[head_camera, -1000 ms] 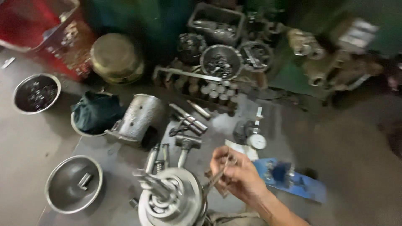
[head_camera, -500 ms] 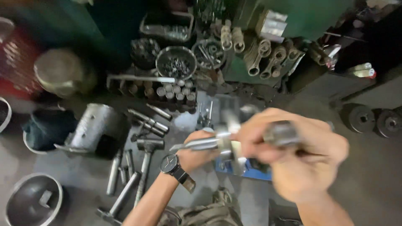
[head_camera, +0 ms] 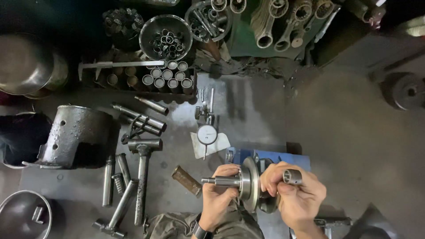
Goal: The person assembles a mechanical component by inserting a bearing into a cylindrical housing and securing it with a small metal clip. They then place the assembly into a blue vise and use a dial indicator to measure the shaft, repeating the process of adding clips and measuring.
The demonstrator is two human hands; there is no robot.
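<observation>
Our right hand [head_camera: 295, 194] hides the crankshaft's [head_camera: 248, 182] far half, pinching a small sleeve [head_camera: 292, 176]; our left hand [head_camera: 220, 194] is clamped under its shaft.

Pretty much everything here is grey steel. The crank [head_camera: 250, 183] is bright silver, same for the little sleeve [head_camera: 292, 176]. Under it there's a blue tray [head_camera: 270, 156]. The gauge [head_camera: 206, 134] has a white face and sits on a white rag [head_camera: 219, 144]. The drum [head_camera: 75, 136] is dull grey with dark spots, and the floor [head_camera: 354, 132] is dark, oily grey. The rusty brown peg [head_camera: 186, 180] stands out.
</observation>
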